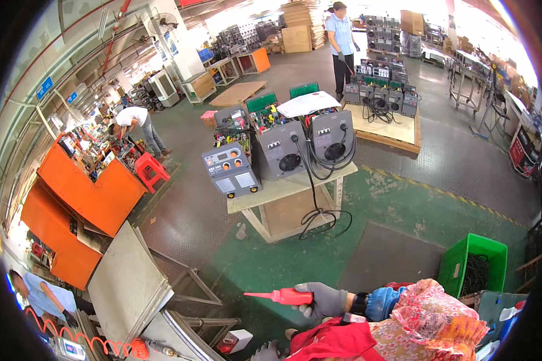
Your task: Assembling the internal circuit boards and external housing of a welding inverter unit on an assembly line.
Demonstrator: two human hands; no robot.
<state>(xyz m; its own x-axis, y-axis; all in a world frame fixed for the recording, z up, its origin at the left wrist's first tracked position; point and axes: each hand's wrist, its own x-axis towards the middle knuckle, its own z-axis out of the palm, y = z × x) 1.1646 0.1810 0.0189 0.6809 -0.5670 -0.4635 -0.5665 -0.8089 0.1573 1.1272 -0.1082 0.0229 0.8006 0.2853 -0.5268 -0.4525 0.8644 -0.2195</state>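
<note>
My right hand [324,301], in a grey glove, is closed around a red squeeze bottle [292,296] whose long thin nozzle points left. A floral sleeve [433,313] with a blue cuff covers that arm. At the lower edge, part of my left hand [268,351] shows in a grey glove; its fingers are mostly cut off. Close by that hand lies a small white and red box [235,341]. Ahead, grey welding machines [232,170] stand on a wooden-topped table, some with open tops and black cables [312,174]. A paper sheet [309,104] rests across two of them.
A green crate [473,265] with black cables stands at right. Grey panels [129,283] lean at left, near a coiled red hose [84,337] and orange workbenches [84,186]. A pallet [385,132] bears more machines. Co-workers [341,42] are at left and at the back.
</note>
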